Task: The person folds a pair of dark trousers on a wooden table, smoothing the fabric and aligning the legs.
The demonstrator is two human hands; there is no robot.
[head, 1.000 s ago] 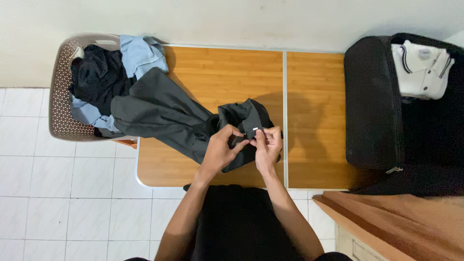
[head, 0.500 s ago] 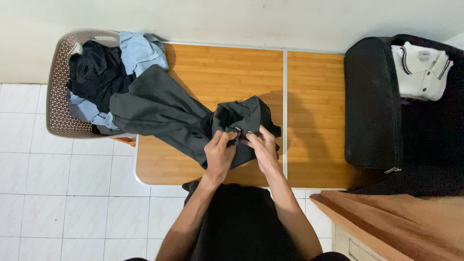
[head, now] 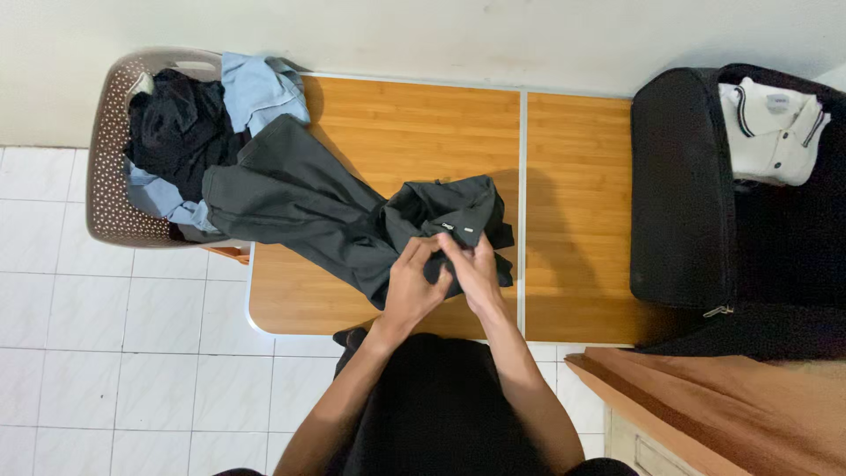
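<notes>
Head view: both hands (head: pixel 445 273) clutch dark grey trousers (head: pixel 352 216) (crumpled, small white tag).

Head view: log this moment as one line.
left hand: grips dark grey garment | right hand: grips same garment | garment: on wooden table, trailing from laundry basket

A small white rectangular label (head: pixel 467 231) sat on the bunched top edge of the dark grey garment (head: pixel 352 220) on the wooden table (head: pixel 423 132), just above the person's fingertips. A pale, greyish tag (head: pixel 776 101) lay inside the collar of the white polo shirt (head: pixel 768 132) at the far right. Its details were too small to tell.
</notes>
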